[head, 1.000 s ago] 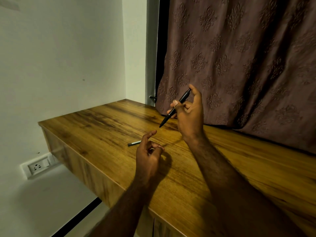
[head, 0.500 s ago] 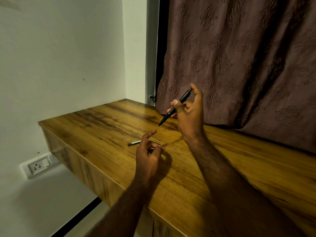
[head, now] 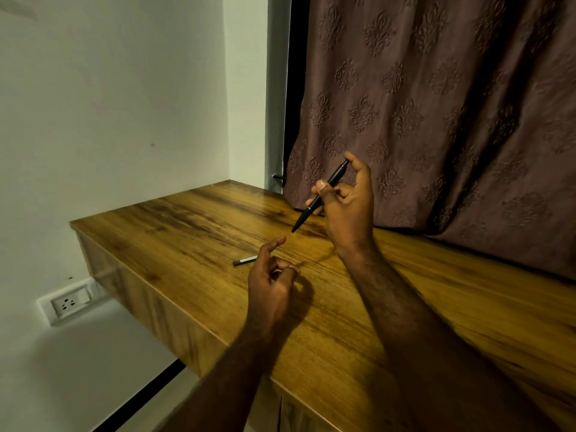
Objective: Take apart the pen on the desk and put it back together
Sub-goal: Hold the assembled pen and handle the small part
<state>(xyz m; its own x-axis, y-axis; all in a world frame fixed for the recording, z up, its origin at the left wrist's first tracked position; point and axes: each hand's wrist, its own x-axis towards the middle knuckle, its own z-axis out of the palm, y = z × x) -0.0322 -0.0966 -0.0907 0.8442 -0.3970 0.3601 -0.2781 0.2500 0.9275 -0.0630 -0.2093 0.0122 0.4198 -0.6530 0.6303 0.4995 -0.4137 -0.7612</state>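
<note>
Right hand (head: pixel 349 210) pinches slim black pen (head: pixel 321 194) above grained wooden desk (head: pixel 174 226).

Wooden desk (head: pixel 193 232), small pen part (head: pixel 245 261) lying on it

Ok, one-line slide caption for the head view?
Right hand holds a black pen above the desk; left hand empty.

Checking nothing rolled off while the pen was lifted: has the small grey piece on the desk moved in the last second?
No. The grey piece lies at the same spot on the desk, just left of the left hand, same angle to the wood grain.
</note>
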